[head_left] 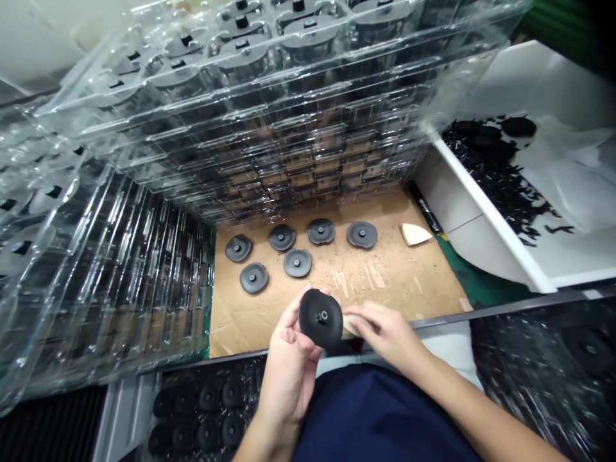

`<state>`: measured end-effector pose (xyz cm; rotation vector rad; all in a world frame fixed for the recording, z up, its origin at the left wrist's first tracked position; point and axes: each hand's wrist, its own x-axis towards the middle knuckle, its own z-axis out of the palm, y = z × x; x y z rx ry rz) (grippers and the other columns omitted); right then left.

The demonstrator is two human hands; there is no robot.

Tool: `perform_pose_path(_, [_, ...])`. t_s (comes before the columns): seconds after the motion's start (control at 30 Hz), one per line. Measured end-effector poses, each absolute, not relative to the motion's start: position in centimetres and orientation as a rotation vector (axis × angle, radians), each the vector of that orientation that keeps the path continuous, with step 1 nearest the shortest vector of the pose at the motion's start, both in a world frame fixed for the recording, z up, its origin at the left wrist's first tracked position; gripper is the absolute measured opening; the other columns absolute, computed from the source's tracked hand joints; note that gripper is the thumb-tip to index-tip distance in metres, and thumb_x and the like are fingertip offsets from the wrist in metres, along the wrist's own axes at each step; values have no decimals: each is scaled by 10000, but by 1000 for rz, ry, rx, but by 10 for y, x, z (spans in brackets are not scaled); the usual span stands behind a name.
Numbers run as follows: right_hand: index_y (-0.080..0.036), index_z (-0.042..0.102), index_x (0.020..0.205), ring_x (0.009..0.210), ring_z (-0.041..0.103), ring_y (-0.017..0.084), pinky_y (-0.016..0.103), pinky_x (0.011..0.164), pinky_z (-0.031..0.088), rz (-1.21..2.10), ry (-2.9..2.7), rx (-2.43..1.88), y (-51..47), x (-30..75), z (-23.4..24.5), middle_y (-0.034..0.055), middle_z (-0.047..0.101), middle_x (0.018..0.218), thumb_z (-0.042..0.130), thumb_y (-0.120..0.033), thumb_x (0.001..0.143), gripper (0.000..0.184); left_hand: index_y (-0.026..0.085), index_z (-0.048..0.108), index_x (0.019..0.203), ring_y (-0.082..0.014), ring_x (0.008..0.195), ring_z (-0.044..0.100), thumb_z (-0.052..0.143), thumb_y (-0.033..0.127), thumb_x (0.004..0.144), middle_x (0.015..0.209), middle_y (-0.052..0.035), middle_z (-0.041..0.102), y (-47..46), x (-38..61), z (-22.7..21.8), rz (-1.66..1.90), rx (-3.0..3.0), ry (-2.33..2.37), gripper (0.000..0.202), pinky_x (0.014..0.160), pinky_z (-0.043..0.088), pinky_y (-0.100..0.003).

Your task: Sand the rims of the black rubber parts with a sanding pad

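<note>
Disc (321,317), blk w/ raised ctr hub, is held in lower ctr of frame by L hand (291,359), hub side turned up twd camera & tilted a bit. Its rim is gripped btwn L fingers, curled round the left edge & partly hidden behind it; exact pos. of those hidden tips can't be told. Cream piece (350,325) is pinched btwn thumb & forefinger of R hand (385,330), just right of ctr, & is set at the disc's right edge; whether contact is made can't be told for sure. Other R fingers are bent & bunched tog. Six loose discs (297,263), also blk w/ hubs, are laid out apart on cardboard (409,289) in mid frame: four in a rough upper row, two below at left. Cream wedge (415,234) is seen at cardboard's right side, near a dark pen-like item (423,206). Clear trays (308,96) are stacked across upper frame, discs seated in the top one; another clear stack (120,256) is placed at left. At upper right, blk scraps (505,173) & see-through plastic (572,173) are contained in white bin (491,218). In lower left, two rows of dark discs (208,398) are partly covered by glare.
</note>
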<state>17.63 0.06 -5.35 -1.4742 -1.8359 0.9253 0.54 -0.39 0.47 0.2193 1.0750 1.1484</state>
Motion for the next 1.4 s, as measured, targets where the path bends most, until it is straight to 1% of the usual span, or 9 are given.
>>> perform_pose_path(0.2, [-167, 647, 1037, 875, 625, 140, 231, 743, 504, 815, -1582, -1420, 15, 165, 12, 53, 673, 990, 508, -210, 880, 214, 224, 654, 1065, -196, 973, 636, 814, 345, 559, 1068, -64, 694, -2, 14, 5, 1110, 290, 1047, 545, 776, 520, -217])
perform_pose_path(0.33, [-119, 645, 1037, 825, 614, 111, 198, 764, 490, 961, -1773, -1056, 18, 145, 53, 51, 669, 902, 485, -97, 865, 236, 273, 626, 1094, -185, 1004, 618, 802, 248, 594, 1042, -21, 691, -4, 13, 3, 1087, 277, 1010, 531, 858, 491, -251])
perform_pose_path(0.43, [-150, 671, 950, 768, 611, 104, 194, 711, 486, 1049, -1890, -1088, 22, 136, 54, 20, 672, 862, 503, -77, 850, 209, 252, 669, 981, -134, 830, 640, 794, 224, 602, 922, 12, 704, -4, 14, 3, 1105, 257, 1040, 400, 778, 505, -216])
perform_pose_path(0.57, [-76, 631, 1077, 816, 607, 155, 268, 752, 494, 777, -1762, -1122, 24, 135, 48, 97, 659, 915, 439, -128, 896, 269, 186, 697, 785, -75, 600, 580, 794, 287, 604, 620, 47, 637, -3, 13, 8, 1081, 285, 1017, 229, 717, 501, -187])
perform_pose_path(0.7, [-155, 666, 965, 783, 610, 97, 179, 721, 486, 1138, -1923, -1007, 24, 142, 53, 14, 673, 871, 497, -80, 862, 212, 223, 669, 1001, -161, 796, 649, 819, 284, 561, 858, -11, 704, -4, 10, 8, 1090, 287, 1009, 469, 824, 506, -274])
perform_pose_path(0.83, [-109, 644, 1045, 795, 603, 144, 266, 751, 503, 779, -1779, -1128, 28, 136, 49, 72, 661, 890, 445, -130, 896, 249, 185, 682, 953, -204, 863, 654, 761, 256, 650, 813, -35, 709, -3, 11, 6, 1050, 325, 997, 321, 859, 503, -320])
perform_pose_path(1.07, [-214, 655, 983, 701, 574, 54, 133, 639, 445, 1285, -1931, -1062, 14, 166, 56, -36, 652, 816, 530, -83, 856, 222, 241, 693, 979, -149, 824, 675, 846, 188, 501, 951, -22, 731, -1, 7, 11, 1061, 196, 970, 505, 755, 529, -194])
perform_pose_path(1.27, [-183, 652, 974, 626, 531, 105, 219, 575, 403, 867, -2004, -1329, 15, 174, 57, 0, 612, 722, 494, -93, 864, 212, 253, 700, 980, -138, 802, 674, 849, 161, 490, 930, -10, 734, -1, 14, 15, 1051, 132, 978, 520, 742, 528, -180])
perform_pose_path(1.4, [-192, 677, 951, 602, 450, 130, 285, 619, 363, 627, -2115, -789, 34, 164, 50, 14, 630, 708, 355, -150, 944, 325, 221, 686, 1020, -207, 873, 669, 815, 261, 572, 892, -31, 730, -7, 12, 17, 964, 128, 978, 468, 802, 535, -275])
